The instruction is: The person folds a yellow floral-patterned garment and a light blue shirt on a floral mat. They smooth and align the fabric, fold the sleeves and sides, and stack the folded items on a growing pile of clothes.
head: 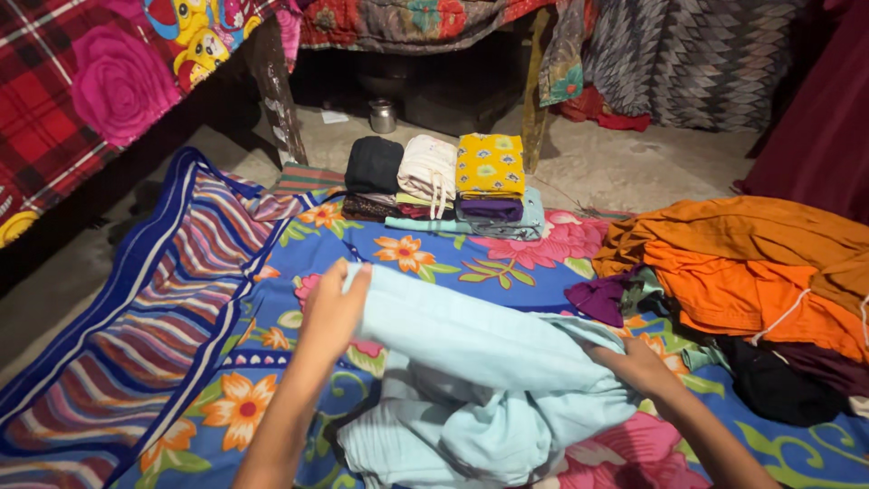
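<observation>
Pale blue garment [471,380] lies near centre on the floral bedsheet [507,263]; thin, soft, light cloth, likely limp, best taken at fold edges. Left hand [333,312] pinches its far-left corner. Right hand [634,362] presses flat on the right edge, grip open. Folded clothes stack [444,186] sits far, orange pile [760,263] right.

The left hand [333,310] pinches the far corner of a pale blue cotton garment [480,380], while the right hand [638,362] presses on its other edge. The garment lies rumpled on a blue floral spread [434,258]. Beyond it stand three stacks of folded clothes [444,186]; to the right lies a heap of orange cloth [751,263].
</observation>
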